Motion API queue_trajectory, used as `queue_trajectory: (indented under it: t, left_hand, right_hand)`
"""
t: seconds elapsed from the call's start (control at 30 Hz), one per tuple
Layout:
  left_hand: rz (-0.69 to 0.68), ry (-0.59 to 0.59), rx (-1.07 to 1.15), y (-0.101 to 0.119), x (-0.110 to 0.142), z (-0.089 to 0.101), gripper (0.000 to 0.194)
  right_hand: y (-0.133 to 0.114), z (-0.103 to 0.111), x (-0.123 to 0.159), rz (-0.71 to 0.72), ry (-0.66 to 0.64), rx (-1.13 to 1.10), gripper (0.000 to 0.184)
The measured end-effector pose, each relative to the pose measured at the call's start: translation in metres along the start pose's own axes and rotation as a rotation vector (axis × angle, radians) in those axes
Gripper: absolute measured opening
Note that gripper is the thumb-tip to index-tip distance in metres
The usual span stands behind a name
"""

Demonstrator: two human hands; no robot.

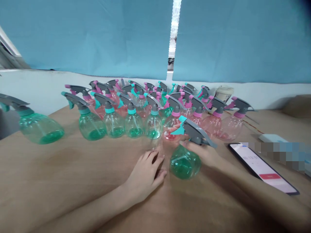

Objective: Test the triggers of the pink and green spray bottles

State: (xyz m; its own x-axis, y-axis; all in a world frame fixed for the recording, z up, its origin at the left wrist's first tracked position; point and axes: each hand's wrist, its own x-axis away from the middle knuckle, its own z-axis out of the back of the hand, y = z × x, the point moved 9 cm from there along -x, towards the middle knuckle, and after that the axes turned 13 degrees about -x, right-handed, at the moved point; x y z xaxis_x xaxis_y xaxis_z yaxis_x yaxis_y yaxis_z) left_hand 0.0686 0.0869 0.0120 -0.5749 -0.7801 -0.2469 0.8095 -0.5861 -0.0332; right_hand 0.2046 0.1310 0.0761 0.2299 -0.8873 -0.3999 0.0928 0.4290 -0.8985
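My right hand (206,153) grips a green spray bottle (185,163) by its neck, just under the grey trigger head (197,132) with its teal nozzle. The bottle is tilted toward me above the brown table (73,181). My left hand (145,174) lies flat on the table just left of the bottle, fingers stretched out and holding nothing. Behind both hands stand rows of green spray bottles (113,121) and pink spray bottles (216,123).
A lone green spray bottle (39,127) stands at the far left. A phone (263,168) with a lit screen lies to the right of my right arm. A paper cup (223,94) stands behind the pink bottles. Blue curtains (97,35) hang behind the table.
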Motion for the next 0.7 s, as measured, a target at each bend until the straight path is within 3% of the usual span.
queue_trajectory:
  t: [0.17,0.43,0.7]
  left_hand:
    - [0.001,0.004,-0.004,-0.001,0.001,0.000,0.038]
    - [-0.008,0.006,0.004,0.000,0.000,0.002,0.038]
    - [0.001,-0.014,-0.002,0.000,0.001,-0.001,0.039]
  right_hand:
    - [0.004,0.001,0.000,-0.033,0.024,-0.087,0.007]
    - [-0.004,0.000,0.000,-0.036,0.013,-0.050,0.004]
    - [-0.009,-0.002,-0.002,-0.001,-0.003,-0.041,0.013]
